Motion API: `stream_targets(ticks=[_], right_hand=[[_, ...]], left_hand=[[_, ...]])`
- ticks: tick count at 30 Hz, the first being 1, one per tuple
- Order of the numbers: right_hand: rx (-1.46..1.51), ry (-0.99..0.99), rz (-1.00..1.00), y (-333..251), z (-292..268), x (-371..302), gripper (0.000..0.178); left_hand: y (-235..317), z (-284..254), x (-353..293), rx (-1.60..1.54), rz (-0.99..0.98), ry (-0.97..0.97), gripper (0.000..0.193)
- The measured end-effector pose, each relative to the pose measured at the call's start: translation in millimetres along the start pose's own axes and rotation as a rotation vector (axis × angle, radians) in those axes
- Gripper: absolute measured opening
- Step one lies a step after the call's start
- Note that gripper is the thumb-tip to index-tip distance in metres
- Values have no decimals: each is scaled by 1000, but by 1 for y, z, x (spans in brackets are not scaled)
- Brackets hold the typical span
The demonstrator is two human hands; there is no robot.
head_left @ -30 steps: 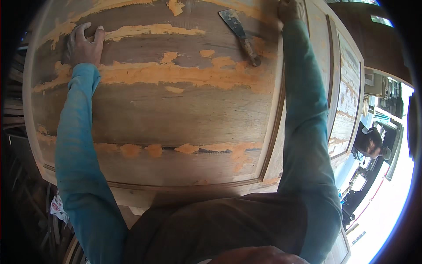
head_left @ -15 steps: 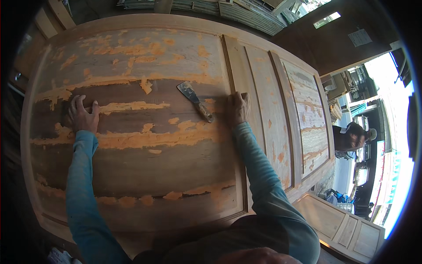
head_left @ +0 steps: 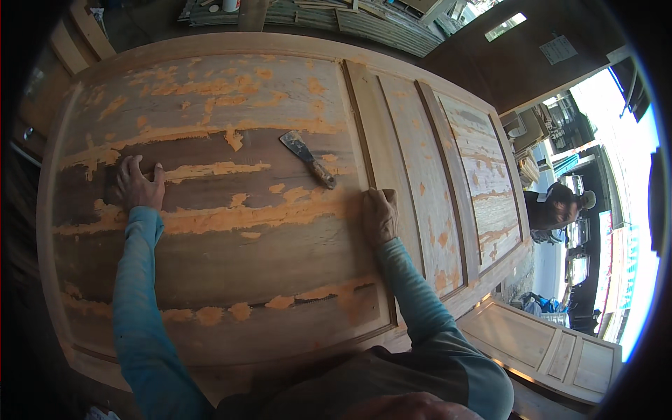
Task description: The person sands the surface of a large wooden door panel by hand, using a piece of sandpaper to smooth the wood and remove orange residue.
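Note:
A large wooden panelled door (head_left: 231,266) lies flat in front of me, its brown panel streaked with orange filler (head_left: 266,218). On the left of that panel rests my left hand (head_left: 141,183), fingers spread and holding nothing. My right hand (head_left: 382,215) is closed, knuckles up, at the panel's right edge beside the raised rail (head_left: 364,105). Whatever its fingers pinch is hidden beneath them. Between the hands, nearer the right one, a putty knife (head_left: 308,159) with a worn handle lies untouched on the panel.
A smaller panelled door (head_left: 511,332) lies at the lower right. Beyond the big door's right end is another person (head_left: 556,206). A dark board (head_left: 514,59) stands at the far right, and stacked wood strips (head_left: 378,28) lie behind the door.
My right hand, still closed, has slid toward me along the panel's right edge. My left hand stays at about the same place on the panel. The putty knife has not moved on the door.

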State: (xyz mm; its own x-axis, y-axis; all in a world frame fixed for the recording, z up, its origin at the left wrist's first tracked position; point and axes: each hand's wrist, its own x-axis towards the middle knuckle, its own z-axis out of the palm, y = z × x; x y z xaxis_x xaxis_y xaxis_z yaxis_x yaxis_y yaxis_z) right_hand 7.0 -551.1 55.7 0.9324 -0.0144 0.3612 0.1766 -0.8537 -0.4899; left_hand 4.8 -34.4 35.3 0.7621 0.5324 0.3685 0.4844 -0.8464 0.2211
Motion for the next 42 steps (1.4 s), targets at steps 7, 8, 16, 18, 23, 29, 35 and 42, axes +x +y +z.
stream_targets(ticks=[7, 8, 16, 18, 23, 29, 35, 42], right_hand=[[-139, -41, 51, 6, 49, 102, 19], [-144, -32, 87, 5, 59, 129, 20], [-43, -49, 46, 17, 33, 52, 16], [-55, -24, 29, -1, -9, -24, 13], [-90, -50, 32, 3, -21, -55, 12], [-172, -64, 109, 9, 74, 159, 18], [-114, -39, 87, 7, 74, 149, 19], [-53, -10, 6, 9, -14, -35, 13]], left_hand=[[7, -5, -1, 6, 7, -1, 50], [10, -4, 0, 1, 5, -5, 50], [6, -7, 5, 22, -39, -53, 51], [10, -11, 4, 17, -49, -62, 51], [3, -4, -1, 44, -20, -40, 50], [6, -2, 1, 18, 5, -23, 48], [-5, 10, 7, 13, 29, 15, 50], [2, 11, 9, 17, -19, -19, 54]])
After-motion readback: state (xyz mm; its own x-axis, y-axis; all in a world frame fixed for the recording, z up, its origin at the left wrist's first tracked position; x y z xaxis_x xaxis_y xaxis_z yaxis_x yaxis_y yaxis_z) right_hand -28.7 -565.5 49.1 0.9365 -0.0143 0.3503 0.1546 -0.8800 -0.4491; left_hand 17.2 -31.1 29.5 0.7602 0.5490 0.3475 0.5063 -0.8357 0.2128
